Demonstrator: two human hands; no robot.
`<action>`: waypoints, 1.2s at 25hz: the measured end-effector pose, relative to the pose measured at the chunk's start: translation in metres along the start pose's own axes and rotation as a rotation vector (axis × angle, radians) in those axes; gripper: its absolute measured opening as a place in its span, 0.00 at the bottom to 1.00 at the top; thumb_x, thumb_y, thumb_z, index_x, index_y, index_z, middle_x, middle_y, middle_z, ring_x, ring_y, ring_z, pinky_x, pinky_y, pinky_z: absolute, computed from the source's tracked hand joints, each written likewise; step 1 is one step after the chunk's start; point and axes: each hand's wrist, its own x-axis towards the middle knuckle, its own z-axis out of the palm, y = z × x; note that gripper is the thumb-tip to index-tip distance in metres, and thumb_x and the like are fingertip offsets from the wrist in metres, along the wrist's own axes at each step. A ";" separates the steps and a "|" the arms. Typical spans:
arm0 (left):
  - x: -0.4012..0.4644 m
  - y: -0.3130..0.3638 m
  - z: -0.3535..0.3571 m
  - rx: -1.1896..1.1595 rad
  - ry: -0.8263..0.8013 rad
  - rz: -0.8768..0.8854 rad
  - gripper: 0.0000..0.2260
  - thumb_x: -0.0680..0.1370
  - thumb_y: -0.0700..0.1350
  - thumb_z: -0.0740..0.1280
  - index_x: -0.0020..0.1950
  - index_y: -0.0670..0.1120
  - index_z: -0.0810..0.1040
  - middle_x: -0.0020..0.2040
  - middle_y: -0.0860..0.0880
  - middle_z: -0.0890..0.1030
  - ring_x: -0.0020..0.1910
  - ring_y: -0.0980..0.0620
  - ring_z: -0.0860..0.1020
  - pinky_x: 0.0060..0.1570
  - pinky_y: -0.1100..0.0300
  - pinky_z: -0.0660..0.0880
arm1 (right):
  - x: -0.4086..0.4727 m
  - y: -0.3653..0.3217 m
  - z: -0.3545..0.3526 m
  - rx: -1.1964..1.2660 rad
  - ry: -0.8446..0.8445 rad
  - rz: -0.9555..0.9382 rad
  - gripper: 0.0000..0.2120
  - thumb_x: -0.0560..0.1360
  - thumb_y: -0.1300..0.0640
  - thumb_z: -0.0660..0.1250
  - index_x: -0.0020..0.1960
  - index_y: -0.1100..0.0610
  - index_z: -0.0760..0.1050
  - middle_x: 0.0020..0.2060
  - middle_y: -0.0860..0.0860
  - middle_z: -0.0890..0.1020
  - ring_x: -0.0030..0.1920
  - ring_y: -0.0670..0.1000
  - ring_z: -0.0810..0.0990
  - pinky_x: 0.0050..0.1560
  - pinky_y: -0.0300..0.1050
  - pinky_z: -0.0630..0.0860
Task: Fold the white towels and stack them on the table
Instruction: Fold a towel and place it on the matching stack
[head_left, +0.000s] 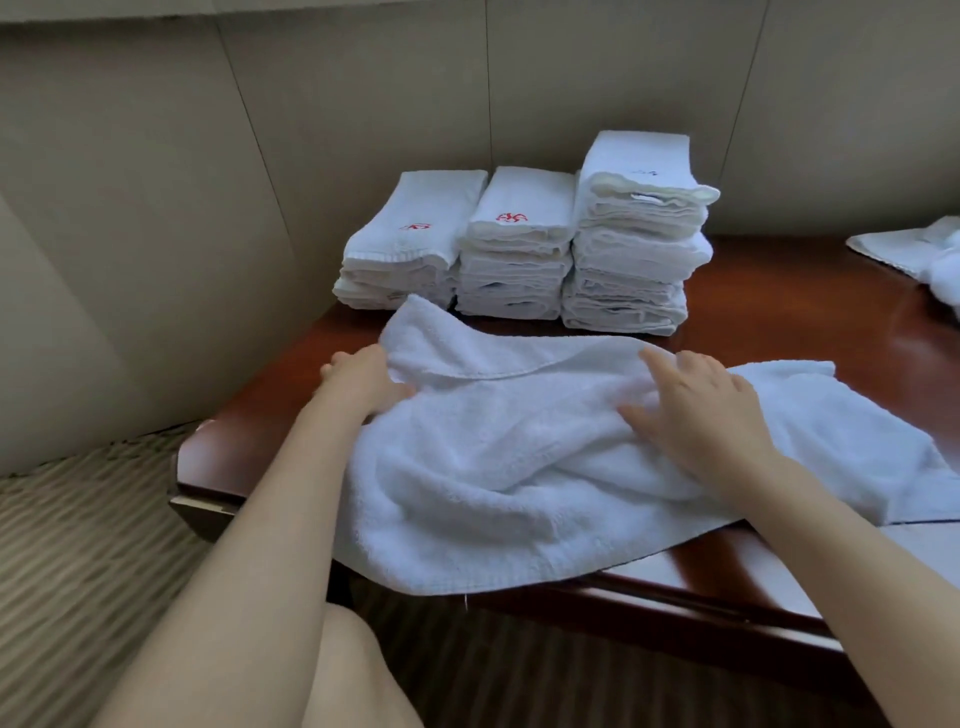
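Observation:
A white towel (519, 467) lies spread and rumpled across the near part of the dark wooden table (779, 322), its front edge hanging over the table's rim. My left hand (363, 382) grips the towel's left edge, thumb on top of the cloth. My right hand (701, 410) rests flat on the towel's middle with fingers spread. Behind the towel stand three stacks of folded white towels: a low left stack (410, 244), a middle stack (514, 244) and a taller right stack (639, 234).
More unfolded white towels (924, 254) lie at the table's far right edge. Beige padded wall panels stand behind and to the left. Striped carpet covers the floor at the left. My knee shows at the bottom, below the table's front edge.

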 end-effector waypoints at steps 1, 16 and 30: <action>0.004 -0.004 0.005 -0.062 -0.017 0.040 0.16 0.75 0.50 0.69 0.59 0.47 0.68 0.58 0.47 0.71 0.51 0.44 0.73 0.44 0.55 0.72 | 0.000 -0.002 0.000 0.008 -0.039 0.056 0.23 0.76 0.42 0.59 0.68 0.51 0.65 0.58 0.54 0.75 0.62 0.56 0.70 0.60 0.50 0.64; -0.077 0.146 0.083 -0.126 -0.134 1.043 0.30 0.76 0.47 0.69 0.76 0.50 0.60 0.68 0.43 0.64 0.67 0.48 0.67 0.68 0.57 0.62 | -0.010 0.064 -0.043 0.454 -0.303 0.195 0.31 0.76 0.32 0.48 0.62 0.51 0.77 0.59 0.48 0.78 0.63 0.53 0.73 0.63 0.47 0.65; -0.055 0.212 0.091 -0.626 0.022 0.442 0.21 0.75 0.47 0.67 0.65 0.48 0.66 0.60 0.48 0.61 0.50 0.49 0.70 0.49 0.60 0.67 | -0.047 0.145 -0.071 0.902 -0.293 0.208 0.41 0.64 0.27 0.59 0.71 0.47 0.66 0.61 0.45 0.77 0.60 0.47 0.75 0.61 0.46 0.68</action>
